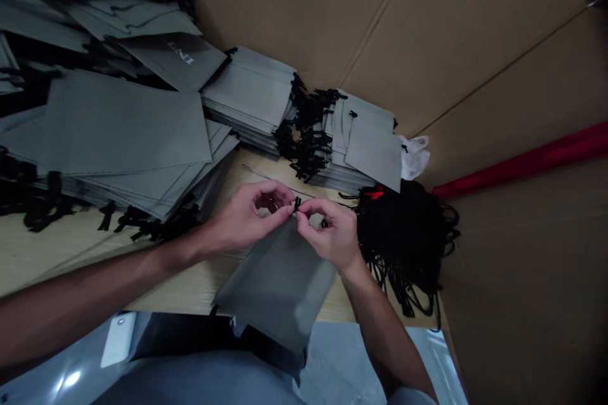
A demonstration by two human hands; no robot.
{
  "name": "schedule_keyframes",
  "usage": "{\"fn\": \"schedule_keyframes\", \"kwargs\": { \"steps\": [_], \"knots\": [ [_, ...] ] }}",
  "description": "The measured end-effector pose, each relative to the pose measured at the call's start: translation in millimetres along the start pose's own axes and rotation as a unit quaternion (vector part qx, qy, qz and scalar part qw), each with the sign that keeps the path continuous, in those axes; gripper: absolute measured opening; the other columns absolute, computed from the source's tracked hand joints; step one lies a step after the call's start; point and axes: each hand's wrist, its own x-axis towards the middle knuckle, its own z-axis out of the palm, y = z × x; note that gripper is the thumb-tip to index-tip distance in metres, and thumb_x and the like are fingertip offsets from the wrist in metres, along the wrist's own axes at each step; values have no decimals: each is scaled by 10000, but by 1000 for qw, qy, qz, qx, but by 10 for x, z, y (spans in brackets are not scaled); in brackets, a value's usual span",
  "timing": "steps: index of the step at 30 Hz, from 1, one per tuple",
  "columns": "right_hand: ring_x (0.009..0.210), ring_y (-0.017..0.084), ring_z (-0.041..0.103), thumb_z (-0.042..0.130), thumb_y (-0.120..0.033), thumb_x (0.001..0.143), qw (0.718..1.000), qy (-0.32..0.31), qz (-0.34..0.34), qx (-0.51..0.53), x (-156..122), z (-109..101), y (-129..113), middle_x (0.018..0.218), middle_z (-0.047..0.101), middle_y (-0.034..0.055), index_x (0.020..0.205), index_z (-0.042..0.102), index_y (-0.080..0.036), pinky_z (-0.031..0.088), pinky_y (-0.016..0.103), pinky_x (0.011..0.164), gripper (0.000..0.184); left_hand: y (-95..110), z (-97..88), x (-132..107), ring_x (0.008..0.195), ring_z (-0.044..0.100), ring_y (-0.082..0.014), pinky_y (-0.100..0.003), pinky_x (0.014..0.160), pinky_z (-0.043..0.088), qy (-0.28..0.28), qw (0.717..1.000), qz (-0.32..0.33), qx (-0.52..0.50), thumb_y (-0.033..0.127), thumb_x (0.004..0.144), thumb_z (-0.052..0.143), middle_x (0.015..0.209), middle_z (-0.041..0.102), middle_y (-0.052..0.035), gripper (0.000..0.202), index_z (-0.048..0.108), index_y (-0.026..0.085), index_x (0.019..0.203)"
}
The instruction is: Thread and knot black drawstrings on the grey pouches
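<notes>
Cardboard wall (479,38) at back and right, red strip (522,161) running across it. Pale tabletop (28,253) below, edge toward the wearer. Big left pile of grey pouches (128,120), loosely fanned, black cords trailing out; contents can't tell. Two neater stacks further back: middle stack (249,88) and right stack (375,152), cord ends facing each other. Black heap of cords (403,240) at right edge. Working pouch (275,278): plain grey, flat, front-centre, overhanging the edge. Left hand (254,212) and right hand (335,231) both pinch its black cord end (297,204) at the far edge. Crumpled translucent bag (415,157) beside right stack.
</notes>
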Motion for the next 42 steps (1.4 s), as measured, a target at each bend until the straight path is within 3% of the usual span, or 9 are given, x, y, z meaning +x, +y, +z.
{"fn": "schedule_keyframes", "kwargs": {
  "steps": [3, 6, 10, 16, 26, 31, 34, 37, 42],
  "knots": [
    [751, 178, 753, 759, -211, 902, 1000, 7, 26, 16, -2, -1, 18, 882, 801, 7, 959, 752, -259, 629, 314, 764, 75, 25, -17, -26, 770, 727, -116, -204, 730, 600, -3, 994, 70, 81, 254, 929, 765, 920, 782, -20, 112, 734, 179, 1007],
    [754, 177, 755, 764, -210, 897, 999, 1, 34, 20, -5, 0, 22, 884, 801, 5, 961, 751, -261, 625, 313, 762, 82, 40, -32, -49, 749, 725, -102, -198, 744, 574, -2, 967, 166, 195, 162, 935, 723, 875, 781, 10, 72, 734, 190, 1000],
    [754, 168, 755, 762, -180, 890, 999, 0, 29, 21, -7, 2, 7, 886, 799, -2, 962, 750, -259, 616, 301, 766, 107, 21, -30, -65, 781, 760, -106, -193, 778, 583, 7, 938, 244, 244, 114, 951, 696, 919, 803, 6, 113, 721, 183, 1037],
    [766, 173, 763, 767, -174, 880, 999, -4, 26, 22, -13, -6, 5, 890, 800, -3, 964, 749, -261, 618, 309, 771, 122, -29, -19, -65, 838, 794, -128, -200, 807, 603, 21, 910, 290, 294, 111, 971, 683, 957, 823, -10, 139, 714, 186, 1085],
    [771, 161, 751, 764, -168, 873, 998, -17, 37, 47, -7, -30, -10, 888, 790, -3, 961, 757, -238, 607, 295, 774, 112, -52, -44, -59, 701, 779, -124, -214, 687, 594, 29, 879, 328, 345, 155, 1007, 675, 845, 810, 26, 72, 682, 192, 1068],
    [764, 162, 753, 773, -166, 863, 997, -14, 48, 58, -10, -21, -17, 881, 792, 1, 952, 761, -230, 610, 285, 773, 111, -62, -58, -59, 795, 796, -137, -229, 783, 635, 18, 858, 361, 364, 136, 1023, 658, 924, 819, -17, 74, 681, 170, 1085],
    [767, 161, 754, 778, -166, 863, 996, -19, 55, 72, -21, -1, -16, 884, 789, 1, 959, 763, -234, 613, 281, 771, 118, -54, -54, -67, 760, 776, -129, -231, 760, 634, 8, 846, 378, 377, 130, 1029, 625, 887, 806, -23, 65, 674, 168, 1048],
    [756, 155, 749, 780, -165, 867, 992, -22, 72, 104, -28, 30, -17, 874, 778, -1, 956, 757, -232, 612, 274, 754, 113, -21, -37, -73, 691, 758, -124, -224, 693, 604, 37, 853, 361, 375, 121, 994, 646, 806, 787, 3, 60, 676, 173, 998],
    [752, 143, 730, 789, -190, 863, 980, -17, 114, 163, -17, 60, -26, 861, 764, 7, 939, 753, -219, 613, 262, 742, 89, 71, -47, -71, 619, 737, -72, -154, 652, 559, 39, 924, 261, 278, 153, 928, 727, 748, 773, 64, 43, 696, 182, 937]
  ]
}}
